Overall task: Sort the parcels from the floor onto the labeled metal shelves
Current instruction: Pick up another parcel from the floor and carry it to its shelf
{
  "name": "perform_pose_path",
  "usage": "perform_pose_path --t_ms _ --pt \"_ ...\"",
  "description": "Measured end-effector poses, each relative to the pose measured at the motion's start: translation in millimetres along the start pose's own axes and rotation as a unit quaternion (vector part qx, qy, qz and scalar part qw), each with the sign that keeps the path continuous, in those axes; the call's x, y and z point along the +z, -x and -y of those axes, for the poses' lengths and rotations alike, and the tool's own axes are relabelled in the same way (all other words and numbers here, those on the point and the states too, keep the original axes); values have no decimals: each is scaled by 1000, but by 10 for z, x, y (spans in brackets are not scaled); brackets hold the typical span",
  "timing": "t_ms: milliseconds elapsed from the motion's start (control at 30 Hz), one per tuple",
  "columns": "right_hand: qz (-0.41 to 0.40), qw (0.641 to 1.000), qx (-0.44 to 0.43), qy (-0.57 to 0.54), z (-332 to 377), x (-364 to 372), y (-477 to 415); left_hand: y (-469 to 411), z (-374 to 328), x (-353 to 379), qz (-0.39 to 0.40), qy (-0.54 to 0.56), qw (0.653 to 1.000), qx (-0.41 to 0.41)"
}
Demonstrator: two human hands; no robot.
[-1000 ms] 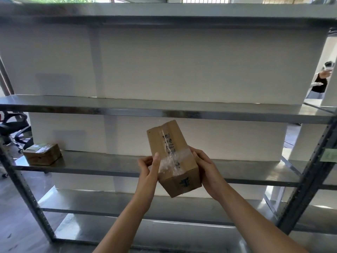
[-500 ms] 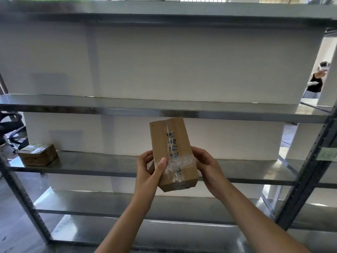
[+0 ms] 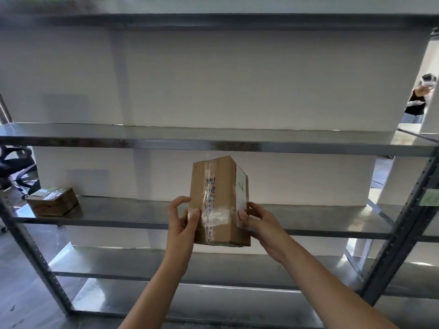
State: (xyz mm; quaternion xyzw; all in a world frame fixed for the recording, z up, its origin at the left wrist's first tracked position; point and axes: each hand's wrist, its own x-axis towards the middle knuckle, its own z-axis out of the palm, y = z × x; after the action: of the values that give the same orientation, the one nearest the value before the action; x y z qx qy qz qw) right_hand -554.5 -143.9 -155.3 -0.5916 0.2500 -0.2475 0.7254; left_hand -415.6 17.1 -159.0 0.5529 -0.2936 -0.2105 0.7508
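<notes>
Surface: we face a grey metal shelving unit, its steel shelves stacked one above another between perforated uprights.
Room: white panels stand behind the shelves, and dark floor shows at the lower left.
Around: an office chair sits at the far left beyond the unit. Another person stands at the far right past the panels. A pale green label sits on the right upright.
In the way: our forearms and the parcel we hold cover the middle of the lower shelf.
On that shelf: a small taped parcel lies flat at its left end, well apart from ours.
Task parcel: the cardboard parcel stands upright in the air near us, in front of that shelf. Clear tape and blue writing run down its near face, and a white label covers its right face.
Left hand: it grips the parcel's lower left edge, thumb on the near face, fingers curled behind.
Right hand: it grips the lower right side, fingertips on the labelled face.
</notes>
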Motion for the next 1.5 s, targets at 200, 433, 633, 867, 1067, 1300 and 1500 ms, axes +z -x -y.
perform_pose_path --t_ms 200,433,633,867,1067,1300,1500 --pt "-33 998 -23 52 -9 29 -90 0 172 -59 -15 -96 995 33" --pt "-69 995 -19 75 61 26 -74 35 209 -18 -13 -62 998 1" --pt "-61 997 2 45 79 5 -42 50 192 -81 27 -50 998 -26" --pt "-93 996 -3 6 190 16 -32 68 233 -163 147 -108 983 -19" --pt "-120 992 -29 31 293 -76 6 78 248 -181 172 -119 978 -9" --pt "-66 995 -64 48 340 -10 -32 10 244 -278 147 -135 979 -26" --pt "-3 995 -99 -2 334 -101 -5 13 97 -454 205 -145 966 -56"
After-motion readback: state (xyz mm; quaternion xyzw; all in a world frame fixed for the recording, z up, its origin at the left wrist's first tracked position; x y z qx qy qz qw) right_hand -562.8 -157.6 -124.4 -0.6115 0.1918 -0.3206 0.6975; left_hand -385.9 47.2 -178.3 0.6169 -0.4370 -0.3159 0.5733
